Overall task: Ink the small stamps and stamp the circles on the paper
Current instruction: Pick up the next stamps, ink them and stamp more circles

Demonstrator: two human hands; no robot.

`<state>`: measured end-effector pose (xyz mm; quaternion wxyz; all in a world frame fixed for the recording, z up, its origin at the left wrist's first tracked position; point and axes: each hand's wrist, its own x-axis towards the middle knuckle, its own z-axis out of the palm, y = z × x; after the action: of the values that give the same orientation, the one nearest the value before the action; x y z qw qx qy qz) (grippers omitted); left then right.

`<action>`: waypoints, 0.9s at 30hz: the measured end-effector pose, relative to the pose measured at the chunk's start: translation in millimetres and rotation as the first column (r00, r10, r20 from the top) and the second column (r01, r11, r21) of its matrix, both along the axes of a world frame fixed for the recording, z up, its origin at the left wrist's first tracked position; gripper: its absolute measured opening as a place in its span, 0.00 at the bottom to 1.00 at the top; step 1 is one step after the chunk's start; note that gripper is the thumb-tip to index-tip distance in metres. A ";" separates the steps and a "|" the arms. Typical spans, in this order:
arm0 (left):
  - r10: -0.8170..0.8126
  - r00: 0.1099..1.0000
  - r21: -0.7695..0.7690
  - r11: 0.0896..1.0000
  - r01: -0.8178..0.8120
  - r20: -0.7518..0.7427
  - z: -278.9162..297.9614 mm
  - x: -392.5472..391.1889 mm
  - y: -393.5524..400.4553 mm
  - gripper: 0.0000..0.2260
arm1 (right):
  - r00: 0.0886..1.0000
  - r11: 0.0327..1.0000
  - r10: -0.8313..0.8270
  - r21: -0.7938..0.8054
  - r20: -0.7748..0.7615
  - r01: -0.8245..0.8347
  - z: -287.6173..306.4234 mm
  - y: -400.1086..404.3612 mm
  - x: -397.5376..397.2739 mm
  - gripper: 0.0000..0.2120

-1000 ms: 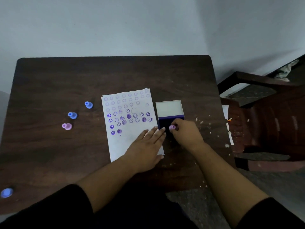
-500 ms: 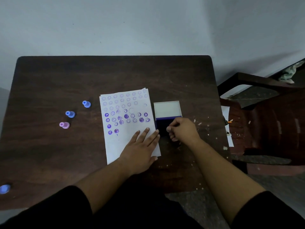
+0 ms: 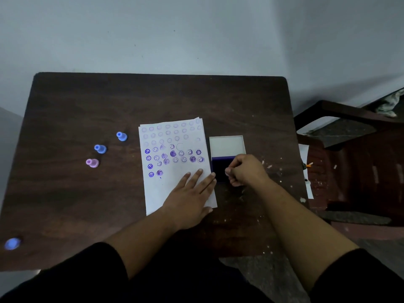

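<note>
Pressing flat on the paper (image 3: 172,189), left hand (image 3: 190,200) open; right hand (image 3: 244,171) over ink pad (image 3: 220,169), grip's contents unclear.

white paper (image 3: 175,189), purple stamped faces, dark ink pad (image 3: 218,169)

Paper (image 3: 175,171) lying mid counter (image 3: 87,101). Ink pad (image 3: 219,169) touching its 3 o'clock edge, open lid (image 3: 226,145) just behind at 12. Three small stamps (image 3: 100,149) strung out well off at the paper's 9 o'clock, one more stamp (image 3: 12,243) way down at 8 by the counter's near corner. Left hand (image 3: 188,202) flat on the paper's 5 o'clock corner, right hand (image 3: 244,169) over the pad. Chair (image 3: 360,162) off the counter at 3.
</note>
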<state>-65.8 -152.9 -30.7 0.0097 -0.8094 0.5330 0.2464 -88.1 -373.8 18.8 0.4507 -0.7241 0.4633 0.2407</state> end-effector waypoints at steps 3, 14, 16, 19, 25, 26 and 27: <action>0.012 0.999 -0.036 0.999 -0.014 -0.039 2.2 3.4 9.9 0.35 | 0.996 0.991 0.093 -0.102 0.010 -0.091 -4.1 2.8 -3.7 0.04; 0.383 0.919 -0.170 0.903 -0.394 -0.090 -4.8 31.8 122.8 0.34 | 0.921 0.854 0.378 -0.420 0.098 -0.306 -7.9 33.2 -11.4 0.04; 0.429 0.900 -0.142 0.888 -0.437 -0.083 -8.2 39.2 137.5 0.37 | 0.897 0.870 0.396 -0.392 0.195 -0.299 -4.9 54.8 -3.3 0.03; 0.440 0.895 -0.105 0.889 -0.446 -0.077 -11.7 49.4 151.9 0.42 | 0.834 0.865 0.455 -0.377 0.311 -0.331 -10.2 93.4 9.6 0.03; 0.385 0.923 -0.057 0.921 -0.385 -0.015 -17.2 56.6 164.7 0.45 | 0.779 0.841 0.521 -0.368 0.349 -0.397 -25.1 139.9 33.4 0.06; 0.377 0.926 -0.062 0.924 -0.376 -0.001 -17.5 56.7 165.0 0.45 | 0.769 0.833 0.533 -0.380 0.353 -0.403 -26.8 143.2 36.4 0.06; 0.370 0.929 -0.064 0.927 -0.369 0.009 -18.4 56.6 166.1 0.45 | 0.763 0.825 0.544 -0.390 0.350 -0.409 -28.8 146.5 39.5 0.06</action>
<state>-9.2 13.2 -49.2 -0.0561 -0.8976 0.3782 0.2192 -48.6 -227.2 -10.0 0.3562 -0.9118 0.1755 0.1049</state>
